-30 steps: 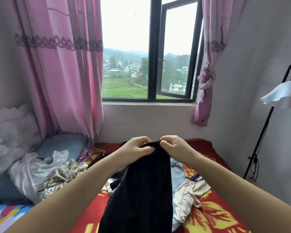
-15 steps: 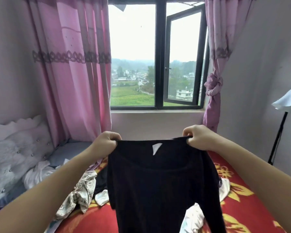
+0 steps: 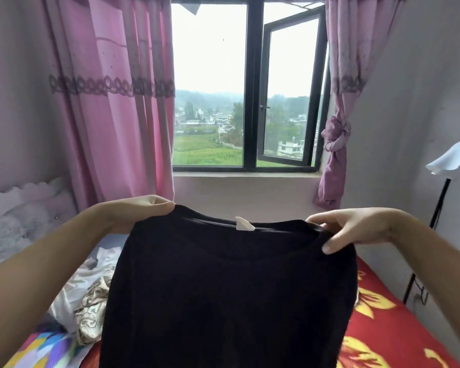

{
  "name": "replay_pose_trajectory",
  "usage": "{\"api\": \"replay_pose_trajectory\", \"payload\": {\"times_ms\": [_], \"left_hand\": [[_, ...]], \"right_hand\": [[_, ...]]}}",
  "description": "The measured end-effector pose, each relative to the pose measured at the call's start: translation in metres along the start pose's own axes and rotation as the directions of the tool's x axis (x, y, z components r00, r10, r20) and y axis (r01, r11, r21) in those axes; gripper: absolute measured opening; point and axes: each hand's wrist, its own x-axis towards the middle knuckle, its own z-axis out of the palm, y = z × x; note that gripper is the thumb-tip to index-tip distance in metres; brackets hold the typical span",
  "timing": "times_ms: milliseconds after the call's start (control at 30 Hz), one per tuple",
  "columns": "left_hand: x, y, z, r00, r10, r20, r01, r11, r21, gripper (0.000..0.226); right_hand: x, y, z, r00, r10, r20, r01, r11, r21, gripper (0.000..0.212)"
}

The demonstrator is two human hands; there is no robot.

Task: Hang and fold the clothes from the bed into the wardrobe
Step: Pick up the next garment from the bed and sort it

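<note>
A black knitted top (image 3: 231, 293) hangs spread out in front of me, with a white label at its neckline. My left hand (image 3: 144, 212) grips its left shoulder. My right hand (image 3: 353, 229) pinches the right shoulder, thumb on the front of the fabric. The top hides most of the bed (image 3: 393, 328), which has a red cover with yellow flowers. A white garment (image 3: 75, 285) and a beige patterned one (image 3: 91, 309) lie crumpled on the bed at the left. The wardrobe is out of view.
Straight ahead is a window (image 3: 250, 102) with one pane swung open, pink curtains (image 3: 112, 102) at both sides. A padded white headboard (image 3: 19, 216) stands at the left. A floor lamp (image 3: 452, 160) with a white shade stands by the right wall.
My hands have moved apart along the neckline and shoulders, spreading the bunched black top out flat. The view has tilted upward.
</note>
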Motion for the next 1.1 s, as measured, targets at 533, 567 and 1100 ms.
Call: {"api": "replay_pose_trajectory", "payload": {"times_ms": [533, 567, 1100], "left_hand": [[0.030, 0.004, 0.051, 0.906, -0.132, -0.403, 0.019, 0.962, -0.271, 0.025], [0.027, 0.005, 0.048, 0.910, -0.133, -0.393, 0.019, 0.960, -0.281, 0.026], [0.072, 0.068, 0.109, 0.889, -0.054, -0.455, -0.190, 0.860, -0.473, 0.019]], "right_hand": [[0.054, -0.014, 0.031, 0.985, 0.105, -0.134, -0.133, 0.965, -0.225, 0.040], [0.056, -0.011, 0.028, 0.965, 0.066, -0.255, -0.113, 0.978, -0.174, 0.037], [0.096, -0.066, 0.094, 0.796, -0.358, -0.488, 0.317, 0.934, -0.167, 0.035]]}}
